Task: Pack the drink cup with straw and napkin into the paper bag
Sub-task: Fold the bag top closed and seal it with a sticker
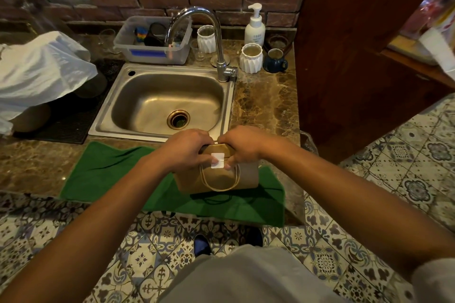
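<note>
A brown paper bag [242,177] stands on a green cloth [110,172] at the counter's front edge, its top folded over. A white sticker [217,160] sits on the fold, and a twine handle [221,186] hangs down the bag's front. My left hand [187,149] grips the folded top from the left, thumb at the sticker. From the right, my right hand [242,144] grips the same fold, fingers touching the sticker's edge. The cup, straw and napkin are not visible.
A steel sink [157,103] with a tall faucet [219,39] lies just behind the bag. A white plastic bag [37,69] is at left. Behind are a plastic tub [152,53], white ribbed cups [251,58], a blue mug [274,60] and a soap pump [254,27]. A wooden cabinet [357,56] stands right.
</note>
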Demonstrator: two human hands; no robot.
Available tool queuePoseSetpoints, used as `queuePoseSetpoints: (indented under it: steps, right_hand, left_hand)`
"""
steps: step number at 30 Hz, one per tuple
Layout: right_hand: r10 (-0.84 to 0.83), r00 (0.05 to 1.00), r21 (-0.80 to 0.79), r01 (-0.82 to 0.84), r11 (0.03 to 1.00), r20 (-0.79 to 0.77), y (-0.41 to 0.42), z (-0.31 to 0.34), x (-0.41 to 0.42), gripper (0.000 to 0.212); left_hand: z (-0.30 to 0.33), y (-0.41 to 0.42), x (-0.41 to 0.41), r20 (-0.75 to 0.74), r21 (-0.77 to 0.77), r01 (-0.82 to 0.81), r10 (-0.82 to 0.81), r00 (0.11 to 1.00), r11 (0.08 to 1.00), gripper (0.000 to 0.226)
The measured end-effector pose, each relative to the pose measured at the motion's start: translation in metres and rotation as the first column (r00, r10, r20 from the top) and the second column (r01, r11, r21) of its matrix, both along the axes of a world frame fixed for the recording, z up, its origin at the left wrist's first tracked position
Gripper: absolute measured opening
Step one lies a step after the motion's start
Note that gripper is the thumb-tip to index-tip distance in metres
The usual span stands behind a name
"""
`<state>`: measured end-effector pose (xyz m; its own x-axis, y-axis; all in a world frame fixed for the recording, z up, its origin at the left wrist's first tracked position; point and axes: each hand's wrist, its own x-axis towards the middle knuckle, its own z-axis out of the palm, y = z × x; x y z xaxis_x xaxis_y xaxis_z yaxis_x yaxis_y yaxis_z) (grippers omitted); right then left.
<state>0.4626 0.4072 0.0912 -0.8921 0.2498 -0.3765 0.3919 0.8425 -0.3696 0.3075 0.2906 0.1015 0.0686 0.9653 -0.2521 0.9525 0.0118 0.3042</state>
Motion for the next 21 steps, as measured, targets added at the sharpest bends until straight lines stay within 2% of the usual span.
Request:
queuePoseSetpoints:
  steps: [4,9,15,17,21]
  right_hand:
    - [-0.022,1.0,0.003,0.022,1.0,-0.01,-0.002,-0.002,-0.001,0.037]
    - [-0.01,1.0,0.023,0.009,1.0,0.01,-0.006,0.004,-0.002,0.037]
    - [0.006,1.0,0.018,-0.006,1.0,-0.017,-0.003,0.009,-0.002,0.017]
    - [0.012,1.0,0.026,-0.011,1.0,-0.015,-0.005,0.012,-0.003,0.015]
    - [-0.001,1.0,0.027,0.001,1.0,0.013,-0.009,0.011,-0.004,0.029]
  left_hand:
    - [-0.005,0.001,0.004,-0.011,0.013,0.032,-0.032,0.999,0.999,0.023]
    - [-0.008,0.001,0.011,0.006,-0.005,0.045,-0.045,0.999,0.999,0.026]
    - [-0.005,0.0,0.011,-0.065,0.005,-0.01,0.01,0.998,1.0,0.042]
    - [-0.005,-0.002,0.011,-0.051,0.011,-0.02,0.02,0.999,1.0,0.035]
    - [-0.006,-0.002,0.012,-0.034,0.017,-0.016,0.017,0.999,1.0,0.029]
